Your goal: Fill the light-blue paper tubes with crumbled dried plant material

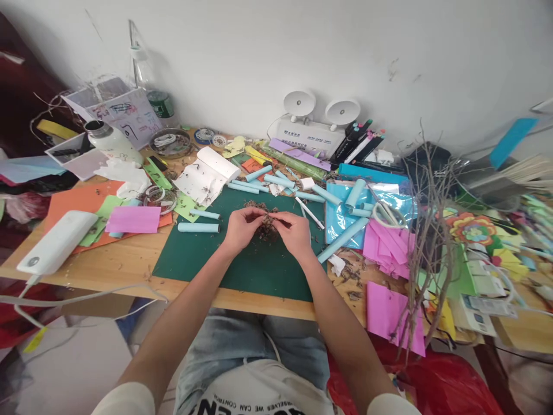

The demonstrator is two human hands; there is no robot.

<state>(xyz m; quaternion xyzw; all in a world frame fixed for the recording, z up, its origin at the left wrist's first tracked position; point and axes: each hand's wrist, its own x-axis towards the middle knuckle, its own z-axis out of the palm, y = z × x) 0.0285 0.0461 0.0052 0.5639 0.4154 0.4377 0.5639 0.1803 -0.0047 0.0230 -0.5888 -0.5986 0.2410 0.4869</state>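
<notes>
Over the green cutting mat [242, 276], my left hand [242, 229] and my right hand [295, 231] meet, thumbs and fingertips pinched together. Between the fingertips is a bit of dry brown plant matter; its exact kind is too small to make out. A loose heap of the same brown crumbs [266, 231] lies on the mat just beneath and behind the fingers. Left of my left hand, short light-blue paper tubes [199, 227] rest on the mat. A longer blue tube [343, 241] lies at an angle to the right of my right hand.
A white power bank [57, 242] and coloured paper [133, 219] lie at the left, near an open bottle [113, 144]. White paper [207, 176] and a twin-head lamp [309, 135] stand behind. Scissors [389, 215], pink paper [391, 314] and bare twigs [425, 253] crowd the right.
</notes>
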